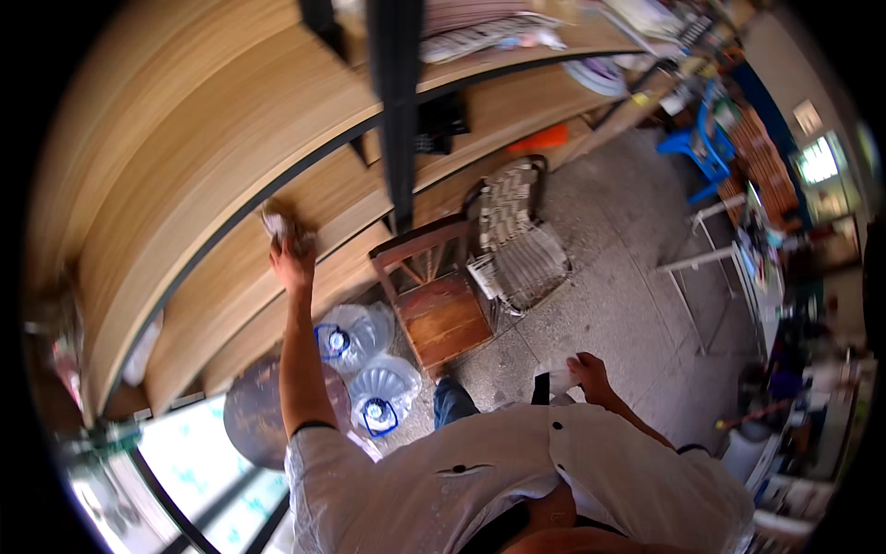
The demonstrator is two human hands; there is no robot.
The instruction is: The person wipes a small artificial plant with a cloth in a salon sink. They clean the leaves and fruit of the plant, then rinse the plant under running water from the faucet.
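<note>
My left arm reaches out to the wooden shelf unit [249, 120]. At the end of it my left hand [293, 263] is closed round a crumpled rag [277, 224], pale and brownish and blurred, which lies against a lower shelf board [343, 189]. Low in front of my body, to the right, my right hand [592, 377] pinches a thin whitish piece [559, 377] with a dark strip beside it. Whether this is loose or part of my clothing, I cannot tell.
Below the shelves stand a wooden chair [448, 319], a woven chair [521, 235], two large clear water bottles [383, 388] and a round dark tabletop [254, 411]. A black upright post [395, 111] divides the shelves. Farther right are a blue plastic chair [701, 148] and a white-framed table [729, 254].
</note>
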